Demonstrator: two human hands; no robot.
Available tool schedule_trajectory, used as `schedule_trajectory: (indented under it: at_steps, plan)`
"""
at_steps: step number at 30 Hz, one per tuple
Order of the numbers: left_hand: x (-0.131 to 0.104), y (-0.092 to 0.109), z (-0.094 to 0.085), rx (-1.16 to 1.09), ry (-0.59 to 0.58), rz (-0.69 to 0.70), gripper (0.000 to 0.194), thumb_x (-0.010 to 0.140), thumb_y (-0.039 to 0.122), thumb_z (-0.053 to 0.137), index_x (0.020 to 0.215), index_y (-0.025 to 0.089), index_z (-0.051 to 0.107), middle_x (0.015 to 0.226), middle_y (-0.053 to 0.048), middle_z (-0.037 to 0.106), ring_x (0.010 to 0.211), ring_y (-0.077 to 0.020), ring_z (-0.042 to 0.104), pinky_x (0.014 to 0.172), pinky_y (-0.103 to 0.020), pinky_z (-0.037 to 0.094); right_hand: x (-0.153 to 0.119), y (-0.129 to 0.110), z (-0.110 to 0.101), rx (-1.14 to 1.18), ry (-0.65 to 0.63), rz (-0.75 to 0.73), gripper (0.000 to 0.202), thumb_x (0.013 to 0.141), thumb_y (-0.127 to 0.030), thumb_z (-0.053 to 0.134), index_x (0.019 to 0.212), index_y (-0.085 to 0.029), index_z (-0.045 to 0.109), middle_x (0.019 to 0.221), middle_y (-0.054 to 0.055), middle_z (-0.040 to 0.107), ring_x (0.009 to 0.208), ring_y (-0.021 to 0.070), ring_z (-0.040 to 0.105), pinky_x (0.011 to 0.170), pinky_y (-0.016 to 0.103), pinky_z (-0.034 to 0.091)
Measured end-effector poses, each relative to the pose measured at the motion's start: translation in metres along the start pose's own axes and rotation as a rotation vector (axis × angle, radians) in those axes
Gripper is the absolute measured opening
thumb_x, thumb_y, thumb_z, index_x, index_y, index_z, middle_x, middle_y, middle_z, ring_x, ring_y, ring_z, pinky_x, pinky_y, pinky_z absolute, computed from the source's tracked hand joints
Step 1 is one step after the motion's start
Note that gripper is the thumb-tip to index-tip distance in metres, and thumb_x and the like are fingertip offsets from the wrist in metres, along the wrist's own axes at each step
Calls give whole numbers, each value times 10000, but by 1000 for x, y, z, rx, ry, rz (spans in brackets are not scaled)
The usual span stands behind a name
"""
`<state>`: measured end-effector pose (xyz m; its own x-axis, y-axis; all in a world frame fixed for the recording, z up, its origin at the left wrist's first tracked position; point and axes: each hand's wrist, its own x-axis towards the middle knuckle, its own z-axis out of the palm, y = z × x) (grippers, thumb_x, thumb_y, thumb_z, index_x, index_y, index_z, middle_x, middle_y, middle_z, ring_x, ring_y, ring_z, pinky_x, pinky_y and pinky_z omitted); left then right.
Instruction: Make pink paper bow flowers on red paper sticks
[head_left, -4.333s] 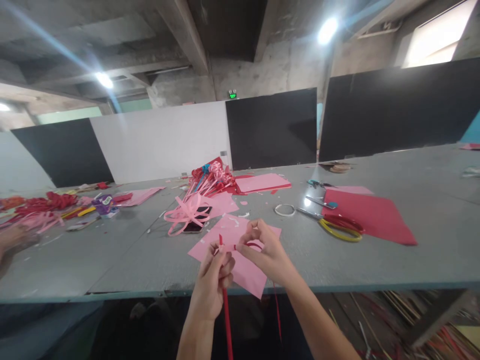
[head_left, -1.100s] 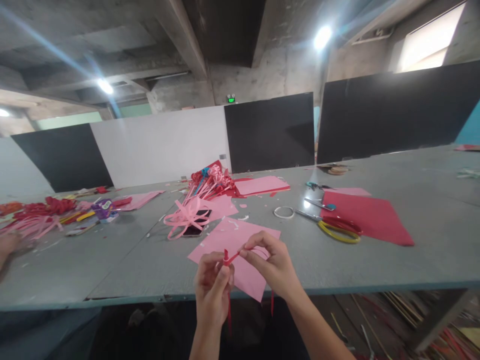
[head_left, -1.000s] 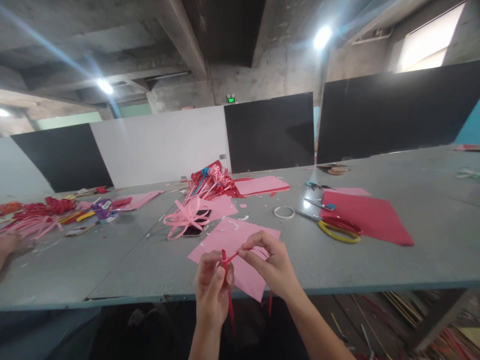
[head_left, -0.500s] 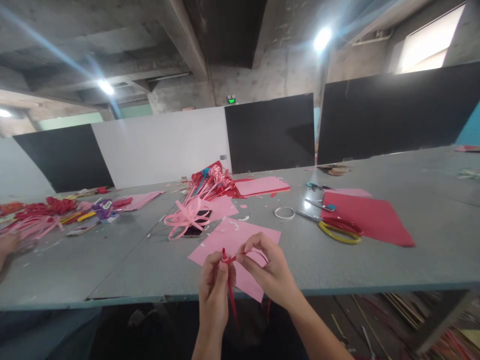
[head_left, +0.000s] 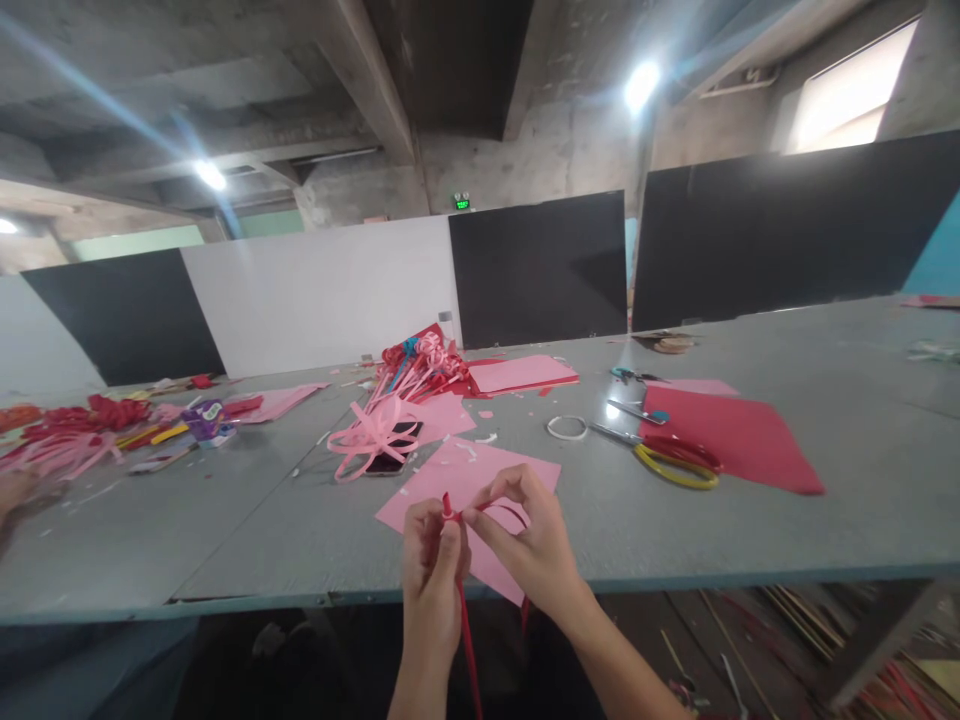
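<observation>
My left hand (head_left: 431,575) is closed around a red paper strip (head_left: 470,655), at the table's front edge. The strip's narrow tip sticks up above the thumb, wound with a paler band, and a long tail hangs down below the hand. Just to the right, my right hand (head_left: 534,545) pinches a side length of the red strip between thumb and fingertips, close to my left fingers. That length loops behind the right hand. Under both hands lies a pink sheet (head_left: 450,470) with white scraps on it.
Pink ribbon loops (head_left: 373,437) rest over a phone (head_left: 386,462). To the right are yellow-and-red-handled scissors (head_left: 679,477), a white ring (head_left: 567,428) and a red sheet (head_left: 757,445). A ribbon bundle (head_left: 424,365) lies behind. Another person's hand (head_left: 16,490) shows at far left.
My right hand has shifted slightly left, bringing its pinch closer to my left fingers. The stretch of red strip between the hands is shorter. The view has moved a little.
</observation>
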<state>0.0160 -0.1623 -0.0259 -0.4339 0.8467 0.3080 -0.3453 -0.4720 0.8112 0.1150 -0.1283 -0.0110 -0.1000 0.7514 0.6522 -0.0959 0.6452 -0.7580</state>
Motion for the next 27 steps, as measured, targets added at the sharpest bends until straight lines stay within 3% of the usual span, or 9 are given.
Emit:
schedule_trajectory:
  at_steps: [6, 10, 18, 24, 27]
  plan:
    - [2, -4, -3, 45, -39, -1, 387, 650, 512, 700, 821, 196, 556, 641, 38, 490, 513, -46, 417, 481, -165, 344, 2, -3, -4, 39, -39, 45, 198, 722, -181, 669, 817, -201, 496, 749, 1, 637, 731, 153, 617, 739, 301, 438]
    - [2, -3, -4, -23, -42, -31, 348, 679, 472, 698, 791, 172, 560, 549, 59, 403, 466, -32, 318, 441, -155, 260, 2, -1, -3, 80, -35, 1, 179, 727, -182, 665, 803, -194, 502, 753, -11, 604, 718, 132, 606, 712, 272, 449]
    - [1, -2, -4, -90, -54, -110, 367, 628, 404, 756, 799, 182, 518, 555, 76, 410, 419, -7, 275, 414, -145, 203, 5, -1, 0, 123, -28, 11, 186, 718, -172, 661, 793, -199, 494, 744, -25, 594, 718, 125, 609, 701, 254, 460]
    - [5, -4, -2, -112, -36, -102, 394, 618, 459, 748, 733, 154, 526, 519, 71, 391, 424, -12, 280, 413, -146, 224, 6, -1, 2, 176, -26, 111, 227, 689, -174, 674, 777, -200, 466, 712, -29, 602, 698, 133, 630, 674, 247, 468]
    - [4, -2, -1, -127, -5, -166, 399, 625, 473, 734, 733, 155, 517, 510, 79, 366, 416, -10, 239, 400, -141, 205, 5, 1, 2, 183, -20, 145, 234, 682, -179, 671, 772, -202, 455, 707, -26, 607, 709, 140, 632, 682, 254, 468]
